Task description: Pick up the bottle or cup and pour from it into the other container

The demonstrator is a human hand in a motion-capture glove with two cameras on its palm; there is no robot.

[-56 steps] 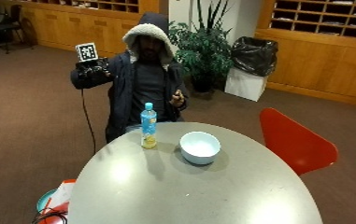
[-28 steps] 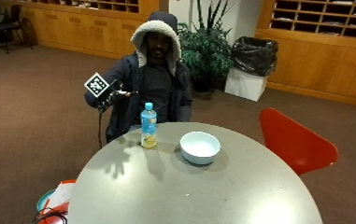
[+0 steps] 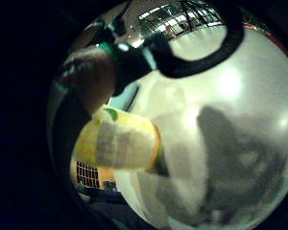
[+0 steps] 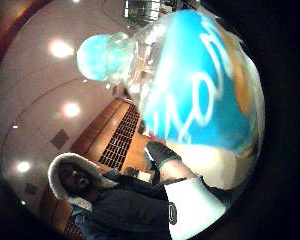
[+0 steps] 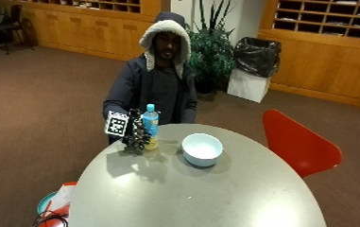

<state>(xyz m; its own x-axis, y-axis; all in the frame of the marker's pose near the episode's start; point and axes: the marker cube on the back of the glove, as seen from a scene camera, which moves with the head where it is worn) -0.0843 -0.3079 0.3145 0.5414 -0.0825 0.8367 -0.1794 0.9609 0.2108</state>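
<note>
Gloved, the right hand (image 5: 135,135) sits against the side of the bottle (image 5: 150,127), which stands upright on the bench (image 5: 230,198) just beside the white bowl (image 5: 202,149). Both palm views show the bottle close to the palm, but whether the hands' fingers have curled round it I cannot tell. A good grasp would wrap the labelled middle, lift straight up, and tilt the blue cap (image 4: 95,56) end over the bowl; the cap looks on.
</note>
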